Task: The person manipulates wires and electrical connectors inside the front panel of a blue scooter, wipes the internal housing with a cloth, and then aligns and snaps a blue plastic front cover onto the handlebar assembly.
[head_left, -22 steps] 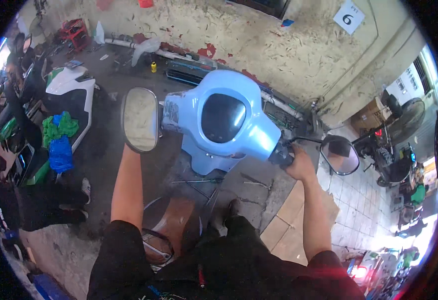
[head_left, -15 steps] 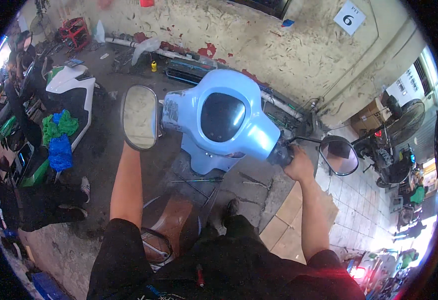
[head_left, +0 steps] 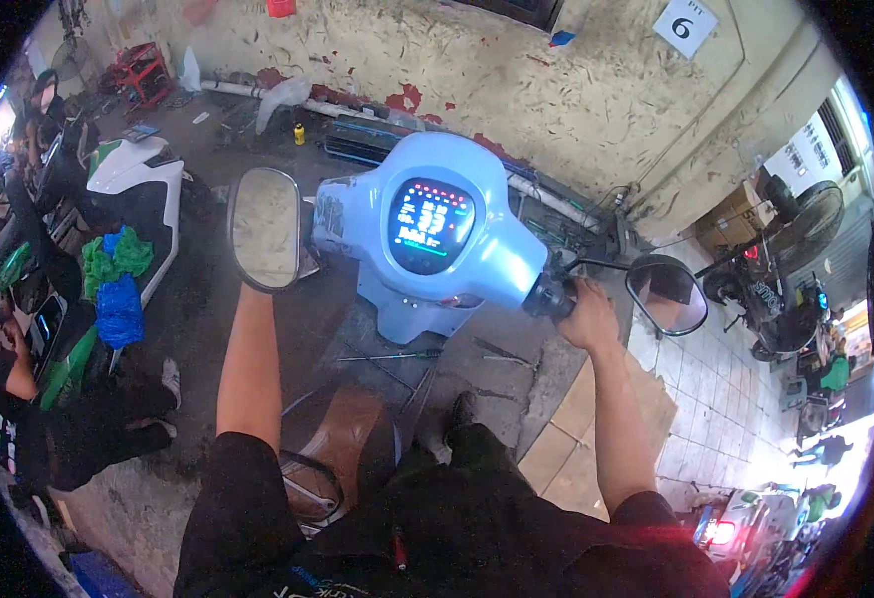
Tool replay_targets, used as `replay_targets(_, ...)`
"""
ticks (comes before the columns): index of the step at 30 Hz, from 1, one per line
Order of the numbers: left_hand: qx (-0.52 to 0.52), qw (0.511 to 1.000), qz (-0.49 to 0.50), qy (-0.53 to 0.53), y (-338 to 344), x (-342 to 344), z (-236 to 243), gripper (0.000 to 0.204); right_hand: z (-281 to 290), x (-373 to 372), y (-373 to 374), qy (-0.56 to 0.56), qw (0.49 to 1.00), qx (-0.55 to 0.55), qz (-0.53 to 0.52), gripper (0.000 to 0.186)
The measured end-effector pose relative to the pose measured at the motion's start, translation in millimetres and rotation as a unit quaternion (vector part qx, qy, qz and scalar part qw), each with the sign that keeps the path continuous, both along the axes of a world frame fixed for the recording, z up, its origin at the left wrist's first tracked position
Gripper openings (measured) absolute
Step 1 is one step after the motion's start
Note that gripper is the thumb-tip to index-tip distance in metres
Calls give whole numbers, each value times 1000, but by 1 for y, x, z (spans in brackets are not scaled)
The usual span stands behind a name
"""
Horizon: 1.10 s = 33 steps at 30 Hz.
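Note:
A light blue scooter front stands before me, its dashboard display lit with coloured symbols. My right hand is closed round the right handlebar grip, next to the black switch housing. Beyond that hand, the round right mirror sticks out on its stalk. On the other side, my left forearm reaches up to the left mirror, which hides my left hand and its fingers. Between my arms lies the brown scooter seat.
A stained wall runs behind the scooter. To the left stand a white and green motorcycle and a co-worker in dark clothes. Long thin tools lie on the floor. Flattened cardboard and a standing fan are on the right.
The dashboard display has gone from dark to lit. My view has shifted slightly. The co-worker's arm at the left has come further into view. My right hand stays on the grip.

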<state>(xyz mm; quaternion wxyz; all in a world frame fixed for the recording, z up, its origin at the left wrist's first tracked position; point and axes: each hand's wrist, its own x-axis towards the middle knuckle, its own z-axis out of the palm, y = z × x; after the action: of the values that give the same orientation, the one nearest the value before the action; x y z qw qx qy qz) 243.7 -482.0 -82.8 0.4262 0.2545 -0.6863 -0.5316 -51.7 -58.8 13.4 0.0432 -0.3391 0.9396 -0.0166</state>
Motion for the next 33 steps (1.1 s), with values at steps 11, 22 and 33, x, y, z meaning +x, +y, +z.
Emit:
replay_targets(11, -72, 988, 83, -107, 4, -19, 3, 21, 3, -6, 11, -13, 998, -57, 21, 77)
replay_targets(22, -278, 880, 188, -336, 6, -18, 32, 18, -8, -6, 8, -13, 993, -74, 92, 71)
replay_targets(33, -58, 934, 323, -141, 267, 143, -14, 56, -88, -28, -44, 88, 967, -113, 210, 59)
